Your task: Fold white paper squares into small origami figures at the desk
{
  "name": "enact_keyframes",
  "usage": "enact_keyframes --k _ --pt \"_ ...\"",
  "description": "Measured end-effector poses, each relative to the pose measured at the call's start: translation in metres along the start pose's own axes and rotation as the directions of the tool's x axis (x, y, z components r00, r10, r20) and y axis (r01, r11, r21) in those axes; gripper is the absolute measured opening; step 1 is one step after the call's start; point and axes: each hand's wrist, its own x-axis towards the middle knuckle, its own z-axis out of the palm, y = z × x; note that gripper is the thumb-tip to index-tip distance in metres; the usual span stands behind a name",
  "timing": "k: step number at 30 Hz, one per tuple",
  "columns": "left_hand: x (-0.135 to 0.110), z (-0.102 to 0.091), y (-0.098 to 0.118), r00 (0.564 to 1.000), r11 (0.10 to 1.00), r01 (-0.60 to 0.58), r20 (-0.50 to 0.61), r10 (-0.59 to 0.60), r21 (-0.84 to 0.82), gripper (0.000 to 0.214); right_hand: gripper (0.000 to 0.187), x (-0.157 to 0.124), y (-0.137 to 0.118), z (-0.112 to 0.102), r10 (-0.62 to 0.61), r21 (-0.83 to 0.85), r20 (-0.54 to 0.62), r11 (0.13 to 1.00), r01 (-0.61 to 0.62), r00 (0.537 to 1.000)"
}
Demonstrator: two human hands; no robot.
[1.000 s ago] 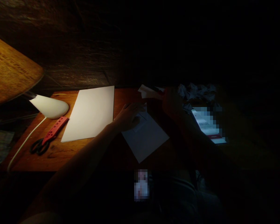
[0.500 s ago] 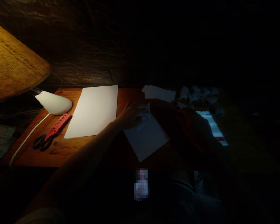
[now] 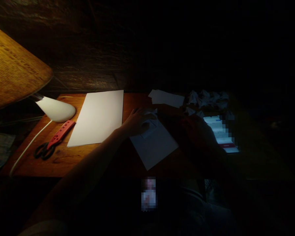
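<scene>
The scene is very dark, lit only by a lamp at the left. My left hand (image 3: 137, 122) rests on the upper corner of a folded white sheet (image 3: 155, 144) on the wooden table (image 3: 64, 160), fingers pressed down on a small folded flap. My right hand (image 3: 199, 132) is a dim shape in shadow to the right of that sheet, beside a glowing phone screen (image 3: 221, 133); its fingers are not distinguishable. A small white paper piece (image 3: 166, 97) lies flat behind the folded sheet.
A large blank white sheet (image 3: 98, 117) lies left of my left hand. Red-handled scissors (image 3: 52, 140) and a white lamp base (image 3: 56, 109) with its cord sit at the far left under a woven shade (image 3: 12, 72). Crumpled papers (image 3: 206, 97) lie at the back right.
A second ago my right hand held the small white piece up at the back; it now lies on the table, and the hand has come down beside the phone. My left hand stayed put.
</scene>
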Motion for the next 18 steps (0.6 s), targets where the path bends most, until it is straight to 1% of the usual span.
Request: enact_keyframes --k 3,7,11,15,18 --pt "0.0 0.0 0.0 1.0 1.0 0.001 -0.007 -0.001 -0.01 0.046 0.02 0.001 -0.001 0.002 0.007 0.009 -0.022 1.0 -0.007 1.0" --pt "0.0 -0.001 0.001 1.0 1.0 -0.004 -0.005 0.004 -0.008 0.044 0.02 0.003 -0.005 0.001 0.018 -0.002 -0.009 1.0 -0.018 1.0" --pt "0.0 -0.001 0.001 1.0 1.0 -0.008 -0.005 0.009 0.007 0.046 0.02 0.005 -0.008 0.003 0.047 -0.033 -0.022 0.998 -0.047 0.999" --pt "0.0 0.001 -0.001 1.0 1.0 -0.021 -0.007 0.021 0.006 0.047 0.023 0.007 -0.006 0.009 0.009 -0.067 -0.05 0.998 -0.012 0.999" --pt "0.0 0.002 -0.003 0.999 0.999 -0.033 -0.02 0.033 -0.003 0.047 0.022 0.009 -0.005 0.012 0.01 -0.083 -0.062 0.996 -0.015 0.998"
